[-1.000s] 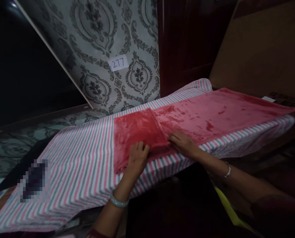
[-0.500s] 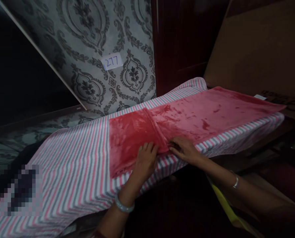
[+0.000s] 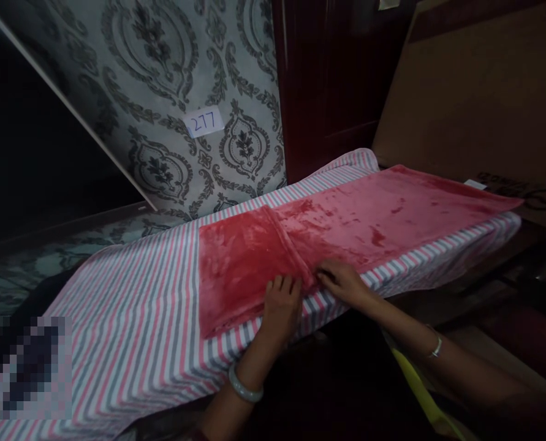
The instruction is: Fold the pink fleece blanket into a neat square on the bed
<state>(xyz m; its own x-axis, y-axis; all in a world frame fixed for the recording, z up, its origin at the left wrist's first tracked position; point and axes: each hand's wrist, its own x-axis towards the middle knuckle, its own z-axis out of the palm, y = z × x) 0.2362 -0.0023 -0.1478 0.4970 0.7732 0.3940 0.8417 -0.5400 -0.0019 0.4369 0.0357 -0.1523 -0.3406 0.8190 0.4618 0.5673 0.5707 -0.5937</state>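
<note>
A pink-red plush towel (image 3: 374, 214) lies lengthwise on a striped cloth, its pile marked with darker brushed patches. Its left part (image 3: 240, 263) is a darker red panel, bounded on the right by a raised fold (image 3: 287, 239) running toward me. My left hand (image 3: 282, 309) rests palm down on the near edge of this panel, fingers slightly bent and apart, thumb mostly hidden. Just right of the fold's near end, my right hand (image 3: 344, 283) pinches the towel's near edge between thumb and fingers.
The striped cloth (image 3: 148, 306) covers a long, narrow surface and hangs over its near side. Behind it are a patterned wall (image 3: 245, 104) with a paper marked 277 (image 3: 205, 121), a dark red door (image 3: 332, 79) and a large cardboard box (image 3: 466, 104). A dark screen-like panel (image 3: 38, 141) leans at left.
My left hand has slid a little to the right along the towel's near edge, closer to the fold. My right hand stays near the fold's end. The view has shifted slightly.
</note>
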